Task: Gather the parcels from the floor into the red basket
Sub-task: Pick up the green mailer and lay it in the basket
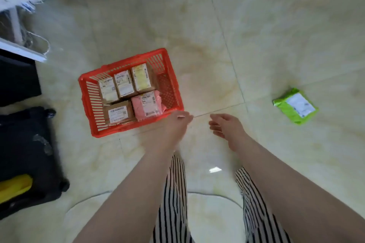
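The red basket (173,92) stands on the tiled floor (276,45) and serves as the landmark here. Inside it lie five parcels: three brown boxes (123,84) in a row along its far side, a fourth brown box (118,113) at its near left, and a pink parcel (147,105) beside that at the near right. A strip of the basket's bottom on the right is bare.

The left hand (178,121) hovers at the basket's near right corner, fingers loosely bent and holding nothing; whether it touches the rim is unclear. The right hand (225,127) hangs a little to the right of the basket, relaxed and empty as well.

One green parcel (295,105) lies flat on the floor, well to the right of the basket, with its white label facing up. It looks like the only parcel left outside.

The step in hand, as I judge it, is fetching that green parcel. The right hand is the nearer one, so it should reach across, pinch the soft bag by an edge or slide fingers beneath it, since it lies flat against smooth tile. It should then go into the bare strip at the basket's right, laid flat so nothing rides over the rim.
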Tool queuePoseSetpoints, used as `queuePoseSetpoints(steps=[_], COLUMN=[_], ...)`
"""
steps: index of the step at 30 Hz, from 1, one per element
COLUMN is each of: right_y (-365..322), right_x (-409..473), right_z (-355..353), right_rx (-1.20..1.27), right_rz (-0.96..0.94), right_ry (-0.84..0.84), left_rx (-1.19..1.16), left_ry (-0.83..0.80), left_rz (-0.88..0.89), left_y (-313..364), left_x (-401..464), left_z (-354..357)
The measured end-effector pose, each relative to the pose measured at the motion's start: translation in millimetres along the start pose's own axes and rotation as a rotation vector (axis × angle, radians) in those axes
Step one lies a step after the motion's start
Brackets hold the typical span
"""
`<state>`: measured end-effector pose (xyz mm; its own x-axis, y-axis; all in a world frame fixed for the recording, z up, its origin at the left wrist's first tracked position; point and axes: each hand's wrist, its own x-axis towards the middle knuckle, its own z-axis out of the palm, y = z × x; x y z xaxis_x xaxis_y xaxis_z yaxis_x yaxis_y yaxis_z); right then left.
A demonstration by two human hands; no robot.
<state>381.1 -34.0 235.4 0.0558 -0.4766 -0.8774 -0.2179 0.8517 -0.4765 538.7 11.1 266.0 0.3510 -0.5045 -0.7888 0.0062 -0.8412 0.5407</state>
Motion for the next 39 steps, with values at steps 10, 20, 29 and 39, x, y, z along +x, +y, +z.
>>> queuePoseSetpoints(steps=[10, 20, 29, 39], right_y=[-13, -20, -8, 105], right_x=[-35, -4, 92, 310], right_z=[-289, -423, -472, -506], right_rx=[0.201, 0.327, 0.346, 0.269], right_rz=[0.028, 0.075, 0.097, 0.076], right_ry=[0.306, 0.445, 0.483, 0.372], left_rx=[0.141, 0.324, 0.446, 0.566], left_ry=[-0.196, -0.273, -0.251, -0.2], left_rz=[0.101, 0.186, 0.173, 0.178], left_y=[97, 155, 147, 57], left_x=[-71, -64, 17, 205], left_z=[238, 366, 450, 573])
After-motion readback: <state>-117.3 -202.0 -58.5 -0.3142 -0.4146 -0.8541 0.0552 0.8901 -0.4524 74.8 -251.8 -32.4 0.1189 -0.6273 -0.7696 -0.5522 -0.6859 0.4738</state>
